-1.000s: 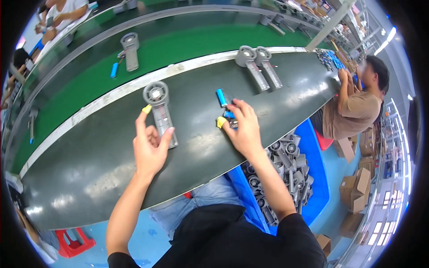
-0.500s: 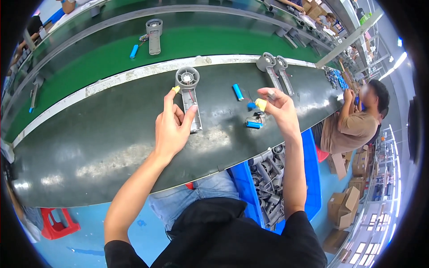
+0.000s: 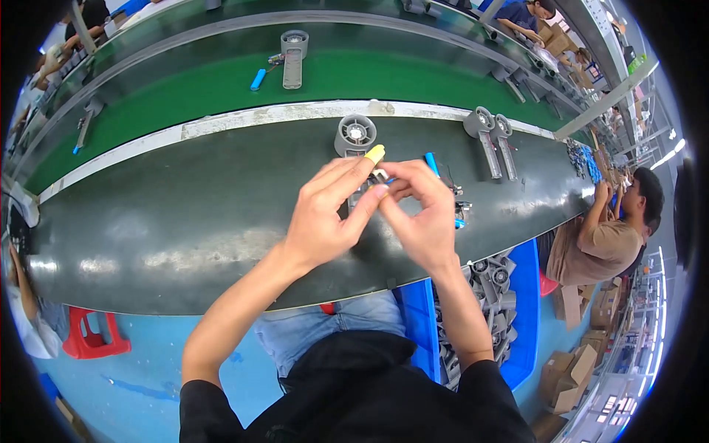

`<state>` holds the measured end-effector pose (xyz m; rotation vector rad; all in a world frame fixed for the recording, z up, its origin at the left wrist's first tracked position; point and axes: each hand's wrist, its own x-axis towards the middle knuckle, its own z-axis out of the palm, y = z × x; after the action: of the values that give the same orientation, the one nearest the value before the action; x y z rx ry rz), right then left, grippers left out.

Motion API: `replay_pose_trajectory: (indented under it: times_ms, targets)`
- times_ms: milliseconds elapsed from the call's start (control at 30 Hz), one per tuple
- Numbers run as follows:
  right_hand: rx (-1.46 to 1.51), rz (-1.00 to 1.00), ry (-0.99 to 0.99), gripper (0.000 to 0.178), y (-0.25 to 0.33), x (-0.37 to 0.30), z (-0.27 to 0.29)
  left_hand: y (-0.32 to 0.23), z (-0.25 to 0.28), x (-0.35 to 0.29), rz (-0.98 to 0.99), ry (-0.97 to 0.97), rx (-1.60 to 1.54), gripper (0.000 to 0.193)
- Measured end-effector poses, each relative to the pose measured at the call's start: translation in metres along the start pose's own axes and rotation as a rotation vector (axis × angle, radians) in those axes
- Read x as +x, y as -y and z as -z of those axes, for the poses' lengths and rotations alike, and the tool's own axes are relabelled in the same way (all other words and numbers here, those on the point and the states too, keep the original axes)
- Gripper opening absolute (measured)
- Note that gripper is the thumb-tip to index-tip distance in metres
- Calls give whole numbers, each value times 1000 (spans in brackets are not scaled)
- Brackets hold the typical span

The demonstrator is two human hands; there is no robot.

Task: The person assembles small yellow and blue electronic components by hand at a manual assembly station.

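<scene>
In front of me my left hand [image 3: 325,218] and my right hand [image 3: 425,214] meet with fingers closed around a small grey-white piece [image 3: 379,176]. Its exact kind is too small to tell. A yellow cover sits on my left index fingertip. Just beyond my fingers lies a grey handheld fan housing [image 3: 355,134], its round head showing and its handle mostly hidden by my hands. Right of my right hand are a blue cylindrical battery [image 3: 432,164] and, partly hidden, a second blue battery [image 3: 460,223] with wires and a small board.
Two grey fan housings [image 3: 485,144] lie farther right on the dark belt [image 3: 185,221]. Another housing [image 3: 293,66] with a blue battery rests on the green belt beyond the pale divider. A blue bin [image 3: 526,317] of grey parts stands by my right arm. A co-worker [image 3: 602,244] sits at right.
My right hand has moved left with the small piece to meet my left hand. My left hand has left the housing's side and pinches the piece too. The view has shifted.
</scene>
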<state>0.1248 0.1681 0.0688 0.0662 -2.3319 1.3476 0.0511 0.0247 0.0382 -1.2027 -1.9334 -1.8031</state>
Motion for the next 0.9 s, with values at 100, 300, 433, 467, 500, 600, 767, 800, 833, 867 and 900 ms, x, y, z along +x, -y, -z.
replay_pose_trajectory:
  times_ms: [100, 300, 433, 467, 500, 600, 767, 800, 833, 867, 900]
  targets:
    - [213, -68, 88, 44, 3, 2, -4, 7, 8, -2, 89, 38, -143, 47]
    - [363, -189, 235, 40, -16, 9, 22, 20, 23, -2, 227, 121, -265, 38]
    - [59, -261, 116, 28, -43, 19, 38, 20, 34, 8, 585, 124, -266, 19]
    - [62, -262, 116, 28, -50, 20, 34, 22, 35, 11, 587, 125, -263, 19]
    - [6, -222, 147, 28, -55, 22, 30, 25, 34, 12, 524, 243, -71, 18]
    - [-76, -160, 188, 30, -67, 23, 18, 28, 22, 14, 288, 352, 236, 15]
    - [-23, -143, 163, 26, -70, 28, 2, 49, 6, 9, 12, 262, 405, 14]
    - [-4, -139, 146, 24, -71, 28, -1, 49, 5, 12, 32, 203, 347, 12]
    - [17, -111, 127, 23, -71, 28, -4, 48, 6, 14, 33, 210, 346, 12]
    - [19, -117, 123, 23, -72, 28, -6, 45, 8, 18, 234, 214, 271, 9]
    - [-14, -79, 123, 23, -72, 29, -9, 42, 10, 21, 435, 216, 197, 10]
